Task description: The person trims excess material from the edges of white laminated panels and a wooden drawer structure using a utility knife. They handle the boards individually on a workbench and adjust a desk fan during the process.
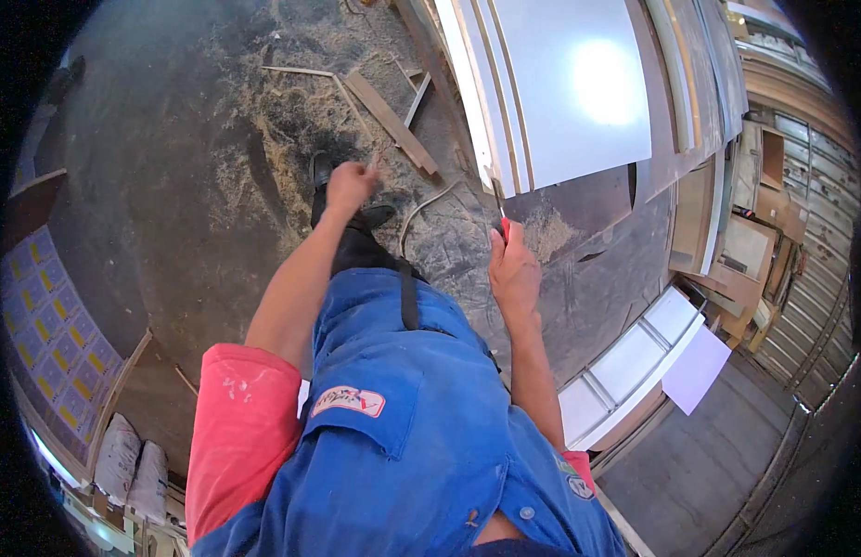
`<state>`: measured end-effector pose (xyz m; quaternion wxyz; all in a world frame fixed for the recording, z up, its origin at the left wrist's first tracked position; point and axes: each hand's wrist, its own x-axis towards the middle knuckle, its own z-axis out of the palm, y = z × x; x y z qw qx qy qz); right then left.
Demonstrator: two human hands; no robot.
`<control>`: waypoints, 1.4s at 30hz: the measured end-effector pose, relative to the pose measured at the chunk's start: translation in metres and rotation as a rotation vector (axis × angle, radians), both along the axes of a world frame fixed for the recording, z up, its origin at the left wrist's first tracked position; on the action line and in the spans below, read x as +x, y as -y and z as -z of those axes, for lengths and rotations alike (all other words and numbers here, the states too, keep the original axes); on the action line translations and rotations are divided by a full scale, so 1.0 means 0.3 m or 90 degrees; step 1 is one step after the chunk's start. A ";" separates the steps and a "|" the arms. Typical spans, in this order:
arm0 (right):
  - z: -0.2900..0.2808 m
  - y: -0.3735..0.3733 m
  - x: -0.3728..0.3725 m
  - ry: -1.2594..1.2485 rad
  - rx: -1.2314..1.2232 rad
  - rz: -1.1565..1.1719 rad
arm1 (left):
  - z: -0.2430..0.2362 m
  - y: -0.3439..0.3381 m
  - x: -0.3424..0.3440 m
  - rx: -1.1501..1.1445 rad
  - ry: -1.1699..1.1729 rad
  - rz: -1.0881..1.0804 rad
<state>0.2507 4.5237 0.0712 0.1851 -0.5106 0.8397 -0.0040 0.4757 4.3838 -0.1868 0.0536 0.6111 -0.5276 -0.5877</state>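
My right hand point(512, 265) grips a red-handled tool point(506, 225) with a thin metal shaft. Its tip points up at the lower corner of a glossy white board point(562, 135) with tan strips along its left side; whether it touches cannot be made out. My left hand point(349, 188) hangs in the air above my dark shoes, its fingers curled, and what they hold, if anything, is unclear. Beyond it on the floor lie loose wooden offcuts point(391, 123).
Sawdust point(245, 176) and a thin cord point(414, 212) lie on the floor point(152, 186). Wooden panels point(764, 260) lean against the corrugated wall at right, near white frames point(625, 362). White sacks point(129, 464) and a patterned sheet stack point(50, 316) are at left.
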 end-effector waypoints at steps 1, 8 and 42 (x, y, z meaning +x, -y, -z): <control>0.002 0.021 0.008 -0.031 0.018 0.003 | 0.108 -0.013 0.049 0.070 -0.025 -0.077; -0.043 0.045 0.017 -0.102 0.096 -0.020 | -0.263 0.228 -0.123 -0.183 -0.092 -0.203; 0.057 -0.013 0.034 0.060 0.095 -0.012 | -0.780 0.607 -0.480 -0.464 0.073 0.293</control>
